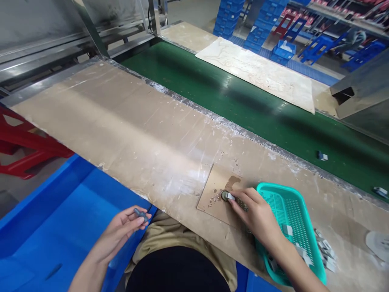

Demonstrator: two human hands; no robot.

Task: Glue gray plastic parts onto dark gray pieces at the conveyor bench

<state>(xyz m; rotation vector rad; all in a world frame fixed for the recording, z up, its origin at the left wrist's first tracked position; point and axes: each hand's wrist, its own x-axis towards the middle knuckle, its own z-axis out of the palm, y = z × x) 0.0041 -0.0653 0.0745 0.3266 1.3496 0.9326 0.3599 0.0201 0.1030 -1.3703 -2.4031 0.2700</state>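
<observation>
My left hand [123, 229] is low at the workbench's near edge, above a blue bin, and pinches a small grey part [141, 213] between its fingertips. My right hand [258, 215] rests on a small brown board [217, 194] on the bench and holds a brush-like tool [227, 196], whose round head is pressed onto the board. Small specks lie on the board beside the tool head. A teal plastic basket [291, 211] with small white and grey parts sits under my right wrist.
A long brown workbench [127, 125] runs diagonally. Behind it lies a green conveyor belt [243, 105] carrying two small parts [322, 155]. Loose small parts [326, 249] lie right of the basket. A large blue bin [60, 227] sits below left, with red stools at far left.
</observation>
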